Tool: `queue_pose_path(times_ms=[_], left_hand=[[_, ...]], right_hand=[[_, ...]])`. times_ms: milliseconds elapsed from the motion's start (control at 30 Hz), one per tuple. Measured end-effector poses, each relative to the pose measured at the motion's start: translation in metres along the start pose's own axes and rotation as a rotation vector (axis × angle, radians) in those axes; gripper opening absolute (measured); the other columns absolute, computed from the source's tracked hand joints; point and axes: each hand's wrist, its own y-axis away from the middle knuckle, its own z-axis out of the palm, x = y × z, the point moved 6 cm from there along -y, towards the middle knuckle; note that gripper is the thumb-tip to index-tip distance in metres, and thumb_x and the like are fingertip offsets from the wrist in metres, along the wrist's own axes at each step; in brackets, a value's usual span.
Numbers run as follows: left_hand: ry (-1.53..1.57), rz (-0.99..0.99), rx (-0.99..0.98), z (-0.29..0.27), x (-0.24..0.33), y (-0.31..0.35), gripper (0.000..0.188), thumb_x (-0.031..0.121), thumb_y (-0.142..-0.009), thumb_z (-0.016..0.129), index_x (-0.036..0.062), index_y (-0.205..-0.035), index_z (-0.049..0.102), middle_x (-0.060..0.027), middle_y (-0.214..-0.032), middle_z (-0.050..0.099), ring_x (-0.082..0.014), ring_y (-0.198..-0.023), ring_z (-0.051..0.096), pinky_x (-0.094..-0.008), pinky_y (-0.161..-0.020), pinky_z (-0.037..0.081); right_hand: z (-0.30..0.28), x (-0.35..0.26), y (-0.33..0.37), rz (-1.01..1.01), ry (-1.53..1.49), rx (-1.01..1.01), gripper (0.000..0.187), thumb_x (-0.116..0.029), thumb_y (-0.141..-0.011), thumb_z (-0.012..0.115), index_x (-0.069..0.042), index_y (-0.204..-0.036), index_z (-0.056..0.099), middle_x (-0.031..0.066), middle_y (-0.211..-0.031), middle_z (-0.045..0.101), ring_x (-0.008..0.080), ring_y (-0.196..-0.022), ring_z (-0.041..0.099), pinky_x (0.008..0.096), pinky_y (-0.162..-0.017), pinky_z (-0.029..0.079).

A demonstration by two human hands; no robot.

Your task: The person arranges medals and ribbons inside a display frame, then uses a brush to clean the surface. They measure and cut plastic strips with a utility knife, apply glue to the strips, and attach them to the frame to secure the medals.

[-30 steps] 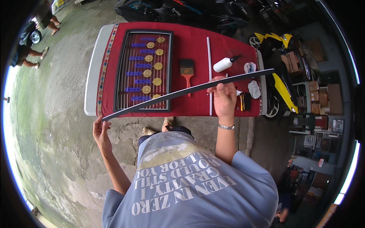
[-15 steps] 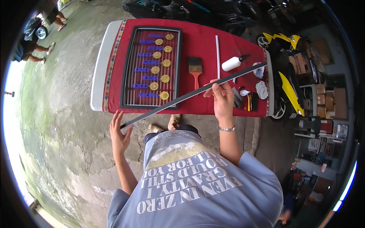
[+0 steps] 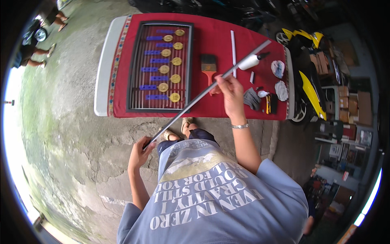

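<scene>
I hold a long, thin dark strip [image 3: 189, 106] slantwise across the front of the table, low on the left and high on the right. My left hand [image 3: 139, 155] is closed round its lower end, beyond the table's near edge. Further along, my right hand [image 3: 232, 96] pinches the strip between thumb and fingers above the red cloth. Left of the strip lies a black frame [image 3: 191, 61] holding several gold medals [image 3: 176, 61] with blue ribbons. A wide paintbrush [image 3: 209, 67] with a red handle rests beside it. The strip's far end passes over a white bottle [image 3: 248, 62] with a black nozzle.
On the red tablecloth [image 3: 215, 30] lie a white strip [image 3: 232, 46], a grey cloth [image 3: 252, 99], a yellow-and-black cutter [image 3: 268, 104] and crumpled white wads [image 3: 280, 90]. Yellow-panelled motorcycles [image 3: 309, 91] stand off the table's right end. Other people's legs [image 3: 35, 57] show far left.
My left hand has moved right and down toward my body and closed on the strip's lower end. The strip now slants more steeply, and my right hand has shifted slightly left.
</scene>
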Motion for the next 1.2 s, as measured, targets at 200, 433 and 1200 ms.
queue_pose_path(times_ms=[200, 433, 1200], left_hand=[[-0.022, -0.013, 0.355, 0.04, -0.02, -0.013, 0.021, 0.019, -0.101, 0.06, -0.0018, -0.103, 0.061, -0.0044, -0.07, 0.051, -0.0104, -0.065, 0.043, -0.0276, -0.059, 0.039], [-0.195, -0.094, 0.653, 0.111, -0.051, -0.045, 0.022, 0.02, -0.1, 0.059, 0.0002, -0.109, 0.058, -0.0126, -0.07, 0.056, -0.0235, -0.061, 0.052, -0.0362, -0.06, 0.044], [0.298, -0.396, 0.549, 0.196, -0.067, -0.123, 0.025, 0.024, -0.105, 0.053, 0.0016, -0.102, 0.064, 0.003, -0.068, 0.05, -0.0026, -0.057, 0.04, -0.0203, -0.051, 0.031]], right_hand=[[-0.03, 0.074, -0.006, 0.2, 0.296, -0.149, 0.031, -0.033, -0.103, 0.059, -0.003, -0.113, 0.062, 0.0067, -0.093, 0.071, 0.0117, -0.074, 0.067, 0.0243, -0.068, 0.051], [-0.169, 0.134, 0.007, 0.239, 0.902, 0.009, 0.025, -0.031, -0.093, 0.068, -0.006, -0.094, 0.067, 0.0165, -0.082, 0.072, 0.0325, -0.079, 0.071, 0.0415, -0.067, 0.054], [-0.545, 0.167, 0.018, 0.337, 1.387, 0.538, 0.036, -0.023, -0.09, 0.073, 0.0, -0.113, 0.057, 0.0199, -0.108, 0.057, 0.0347, -0.096, 0.061, 0.0447, -0.082, 0.05]])
